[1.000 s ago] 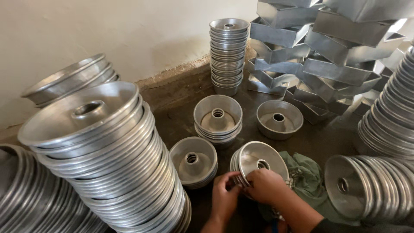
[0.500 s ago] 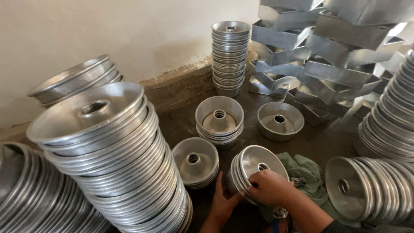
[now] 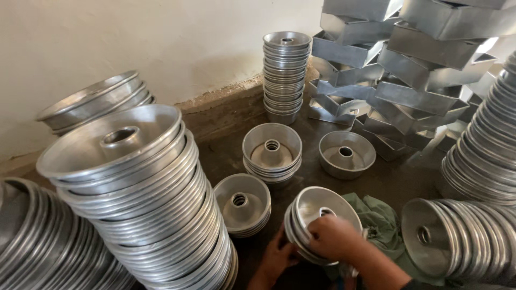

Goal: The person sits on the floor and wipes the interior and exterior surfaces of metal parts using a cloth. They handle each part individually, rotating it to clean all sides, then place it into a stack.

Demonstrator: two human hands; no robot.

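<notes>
A tall leaning stack of large ring cake pans point(image 3: 134, 177) is seen at near left. A column of small tube pans point(image 3: 286, 75) is set against the far wall point(image 3: 134, 37). Rectangular metal trays point(image 3: 408, 64) are piled at far right.

One head cam, looking steeply down, close over hands w/ tilted pan stack point(image 3: 317, 220), wall beyond.
</notes>
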